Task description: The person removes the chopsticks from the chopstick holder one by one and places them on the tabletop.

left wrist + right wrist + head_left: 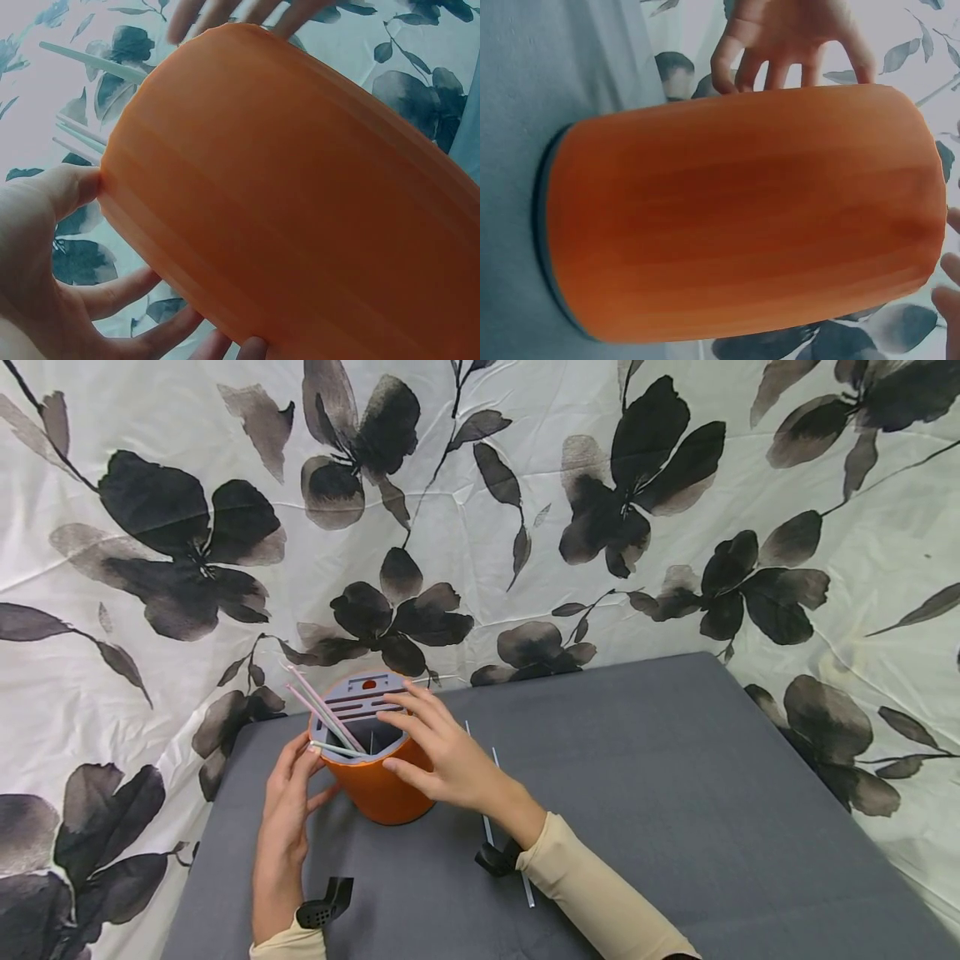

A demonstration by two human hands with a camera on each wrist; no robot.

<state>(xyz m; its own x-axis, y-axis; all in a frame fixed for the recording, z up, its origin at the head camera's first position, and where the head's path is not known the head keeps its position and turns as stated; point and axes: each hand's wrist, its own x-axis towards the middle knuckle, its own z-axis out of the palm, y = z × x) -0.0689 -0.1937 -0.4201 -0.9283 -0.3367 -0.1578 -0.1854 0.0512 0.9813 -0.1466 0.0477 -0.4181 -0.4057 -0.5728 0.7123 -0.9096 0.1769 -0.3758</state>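
Note:
An orange cylindrical desk organizer [386, 793] stands upright on the grey table, its grey top divided into slots and a deeper compartment. Several thin pink and pale green sticks, straw-like [330, 714], lean out of that compartment toward the left. Along the organizer's left side, my left hand [285, 814] touches the wall with spread fingertips, the thumb near the rim. My right hand [442, 756] hovers at the right of the top with fingers spread; whether they touch the rim I cannot tell. In the right wrist view, the orange wall [742, 217] hides most of the top.
Thin pale sticks [487, 831] lie on the grey table [637, 777], partly beneath my right wrist. A white cloth with dark flowers [510, 527] hangs behind the table. A black strap end [330, 902] sticks out from my left wrist.

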